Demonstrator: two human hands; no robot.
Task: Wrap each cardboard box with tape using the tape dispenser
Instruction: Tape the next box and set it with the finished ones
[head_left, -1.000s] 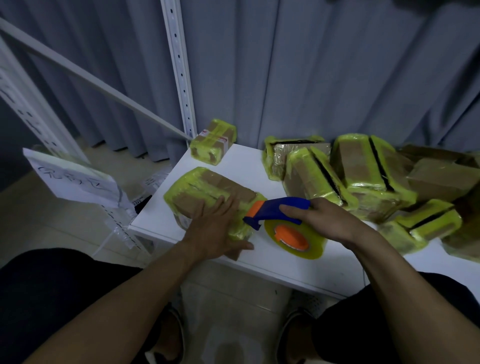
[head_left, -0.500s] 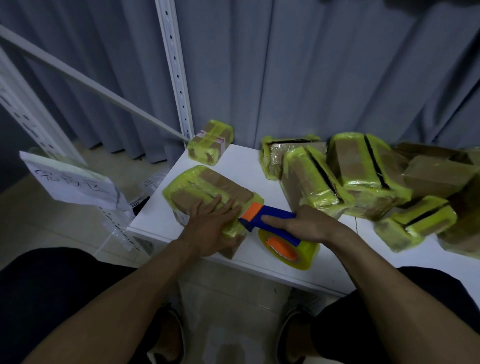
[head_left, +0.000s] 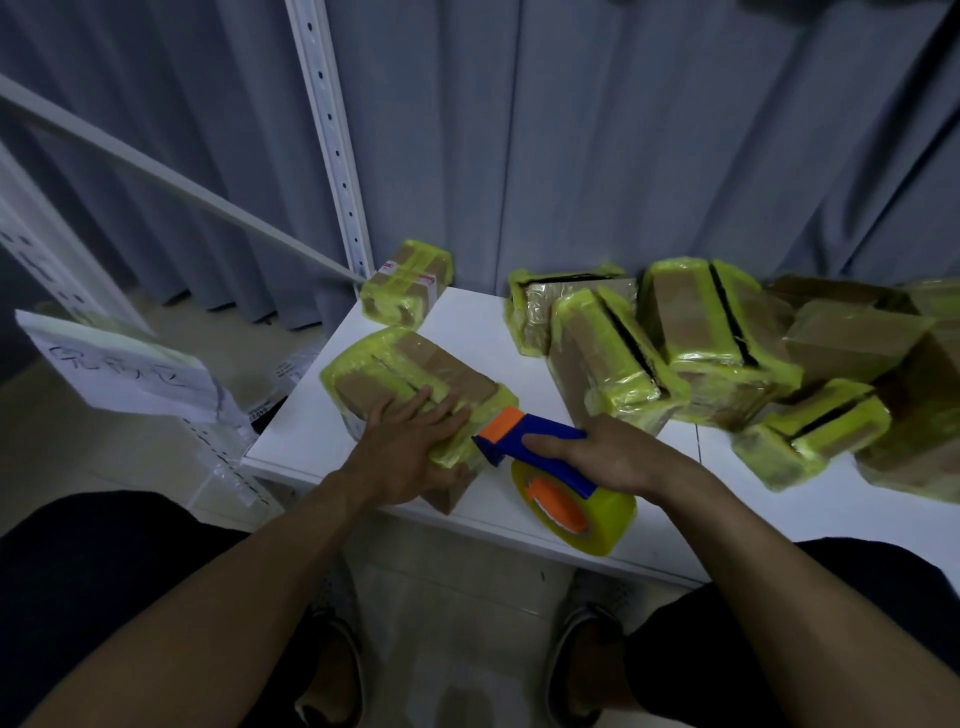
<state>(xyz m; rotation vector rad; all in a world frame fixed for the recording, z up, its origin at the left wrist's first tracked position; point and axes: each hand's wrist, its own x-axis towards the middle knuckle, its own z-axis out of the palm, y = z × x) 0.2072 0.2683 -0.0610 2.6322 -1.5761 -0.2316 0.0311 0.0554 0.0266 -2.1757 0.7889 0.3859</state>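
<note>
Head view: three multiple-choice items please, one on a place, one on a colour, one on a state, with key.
1. Where is the small yellow-taped cardboard box? A on the floor; B at the white table's far left corner; C on a lap.
2. What colour is the tape roll on the blue-and-orange plastic tape dispenser? A yellow; B red; C black.
3. What is the left hand doing? A gripping the dispenser; B hanging idle; C pressing flat on the large yellow-taped cardboard box.
Key: B, it sits at that corner; A, the roll shows yellow; C, straight fingers lie on it.
</note>
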